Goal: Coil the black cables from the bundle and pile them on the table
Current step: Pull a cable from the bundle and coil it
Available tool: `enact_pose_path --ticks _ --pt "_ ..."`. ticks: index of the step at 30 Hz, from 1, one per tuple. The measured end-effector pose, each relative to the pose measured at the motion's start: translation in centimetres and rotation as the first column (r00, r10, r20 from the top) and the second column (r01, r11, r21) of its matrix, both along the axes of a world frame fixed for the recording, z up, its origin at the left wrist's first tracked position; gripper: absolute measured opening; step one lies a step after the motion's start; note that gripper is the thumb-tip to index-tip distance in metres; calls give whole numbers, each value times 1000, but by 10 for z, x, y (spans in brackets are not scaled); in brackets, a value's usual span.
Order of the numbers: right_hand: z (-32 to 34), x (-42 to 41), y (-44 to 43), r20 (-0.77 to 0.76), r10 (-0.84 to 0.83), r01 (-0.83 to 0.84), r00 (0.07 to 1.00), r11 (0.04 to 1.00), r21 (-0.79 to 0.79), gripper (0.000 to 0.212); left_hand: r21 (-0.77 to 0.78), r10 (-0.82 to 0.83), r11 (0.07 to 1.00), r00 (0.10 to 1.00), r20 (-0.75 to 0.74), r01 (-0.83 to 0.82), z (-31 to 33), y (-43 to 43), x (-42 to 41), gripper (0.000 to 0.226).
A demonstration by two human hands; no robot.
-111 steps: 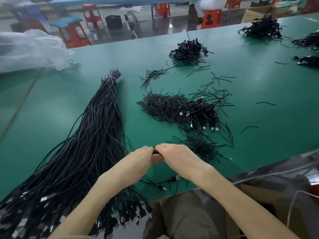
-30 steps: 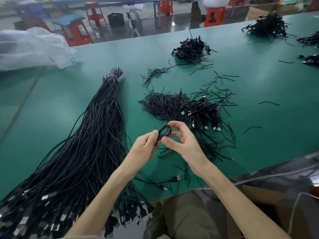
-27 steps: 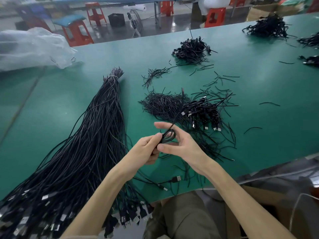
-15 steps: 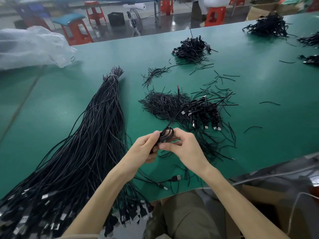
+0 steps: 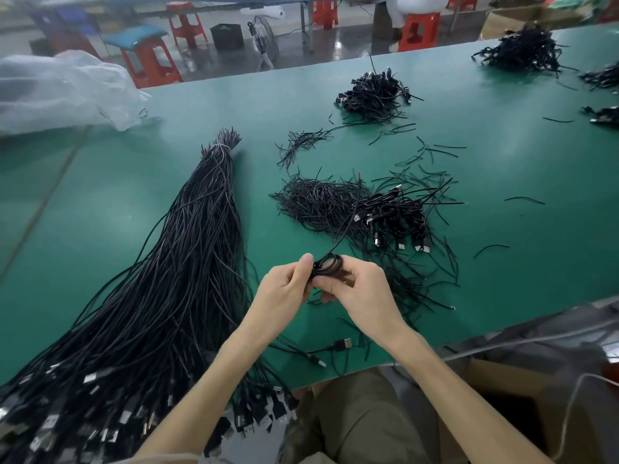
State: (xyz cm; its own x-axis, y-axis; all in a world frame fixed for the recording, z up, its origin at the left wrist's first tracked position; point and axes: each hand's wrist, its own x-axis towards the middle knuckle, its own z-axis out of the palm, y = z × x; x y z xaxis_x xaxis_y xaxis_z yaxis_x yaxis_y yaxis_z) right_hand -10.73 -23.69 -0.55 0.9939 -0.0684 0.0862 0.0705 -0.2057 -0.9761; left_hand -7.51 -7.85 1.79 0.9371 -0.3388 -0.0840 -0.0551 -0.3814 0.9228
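Head view: I see left hand (image 5: 284, 289) and right hand (image 5: 361, 289) both pinching one small coil (image 5: 330, 264), held over the table (image 5: 502, 162). Its loose tail (image 5: 351, 212) sticks up across the pile (image 5: 395, 216) of coiled cables beyond. Bundle (image 5: 174, 279) lies left, fanned toward me, with plugs hanging over the near edge and the left forearm crossing it. Heap of short ties (image 5: 315, 202) touches the pile; far pile (image 5: 371, 95) sits behind. Plastic bag (image 5: 63, 92) far left, stools (image 5: 147, 58) past the table.
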Motion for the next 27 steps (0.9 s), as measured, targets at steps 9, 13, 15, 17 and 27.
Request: enact_pose_path --ticks 9,13,15,17,27 --pt "-4 -6 13 -31 -85 86 996 996 18 8 326 86 931 966 245 -166 -5 -8 -6 65" --pt "-3 -8 21 15 -162 163 987 983 -90 7 48 181 983 975 -127 -176 -5 -14 -4 62" --pt "-3 -9 22 28 -174 176 984 975 -138 7 -75 184 973 928 -325 -219 -4 -13 -5 58" --pt "-5 -12 23 64 -154 164 986 962 -220 9 -80 177 972 913 -368 -220 -5 -11 -7 57" --pt "0 -10 9 267 -3 207 964 642 -738 17 94 -209 973 977 -53 213 13 21 -6 36"
